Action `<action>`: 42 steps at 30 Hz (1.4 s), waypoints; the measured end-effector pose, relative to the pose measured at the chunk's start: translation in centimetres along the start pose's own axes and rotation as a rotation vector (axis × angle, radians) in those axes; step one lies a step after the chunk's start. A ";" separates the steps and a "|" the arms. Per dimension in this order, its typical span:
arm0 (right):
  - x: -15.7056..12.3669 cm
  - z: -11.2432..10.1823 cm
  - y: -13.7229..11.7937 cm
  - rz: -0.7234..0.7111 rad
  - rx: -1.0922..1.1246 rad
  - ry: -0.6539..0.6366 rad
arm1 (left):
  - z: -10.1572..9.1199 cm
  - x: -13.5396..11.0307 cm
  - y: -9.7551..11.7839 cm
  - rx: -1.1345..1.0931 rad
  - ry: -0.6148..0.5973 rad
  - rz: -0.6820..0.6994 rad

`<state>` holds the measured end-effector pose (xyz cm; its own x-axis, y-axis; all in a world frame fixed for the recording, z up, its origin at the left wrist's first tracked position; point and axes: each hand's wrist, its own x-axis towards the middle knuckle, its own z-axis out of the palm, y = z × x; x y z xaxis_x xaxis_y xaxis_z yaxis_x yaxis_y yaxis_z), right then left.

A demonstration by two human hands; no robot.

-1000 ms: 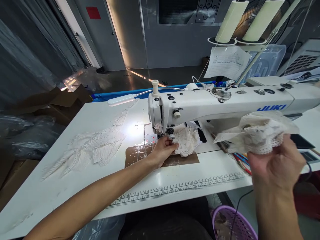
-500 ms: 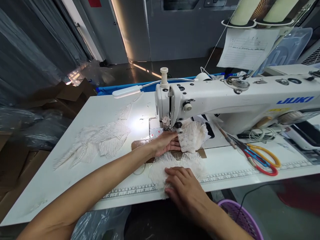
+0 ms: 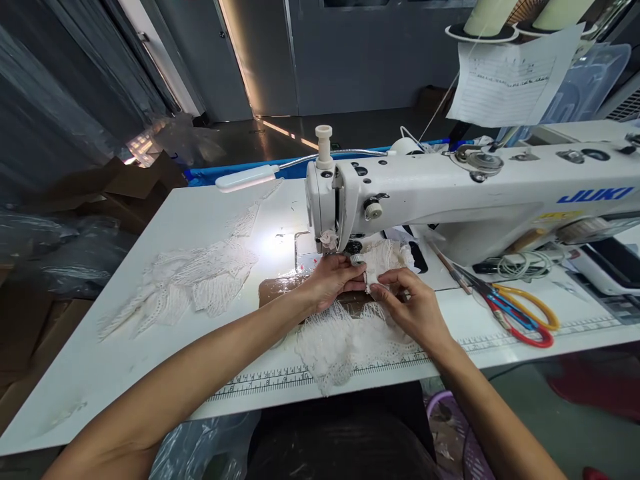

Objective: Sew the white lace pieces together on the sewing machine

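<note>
Just in front of the needle area of a white sewing machine [image 3: 430, 183], my left hand [image 3: 333, 283] has its fingers closed on the edge of a cream lace piece [image 3: 385, 257]. My right hand [image 3: 413, 307] pinches the same lace from the right, thumb against fingers. The lace is bunched under the machine arm, partly behind my fingers. Another part of white lace [image 3: 345, 343] lies loose below my hands, over the printed ruler at the table edge. Whether the two parts are joined cannot be seen. The presser foot is mostly hidden.
More lace pieces [image 3: 200, 273] lie spread on the table's left side. Scissors with orange and red handles [image 3: 530, 317] rest at right, beside coiled cord [image 3: 525, 270]. A lit lamp [image 3: 247, 179] reaches over the table. Below the edge stands a purple basket [image 3: 440, 400].
My right hand has moved up from the loose lace near the table edge and now pinches the lace beside my left hand. The left hand stays by the needle. The view has shifted slightly.
</note>
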<state>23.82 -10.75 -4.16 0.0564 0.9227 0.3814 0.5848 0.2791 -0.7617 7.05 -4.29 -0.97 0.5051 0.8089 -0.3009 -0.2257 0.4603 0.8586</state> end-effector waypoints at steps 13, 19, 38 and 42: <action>0.6 -0.7 0.8 0.433 0.484 -0.037 | 1.2 -0.1 -0.2 0.006 0.021 0.017; 1.0 -0.8 0.6 0.530 0.630 0.055 | 1.4 0.2 -0.7 0.177 0.183 0.036; 1.0 -1.8 1.5 0.594 0.914 0.140 | 1.1 0.4 -0.9 0.081 0.171 0.018; 0.8 -1.7 1.3 0.579 0.884 0.128 | 1.0 0.4 -0.9 0.110 0.172 0.028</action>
<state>26.02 -10.09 -3.94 0.2528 0.9561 -0.1481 -0.3511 -0.0520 -0.9349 8.24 -4.73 -1.46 0.3483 0.8758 -0.3341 -0.1409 0.4013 0.9051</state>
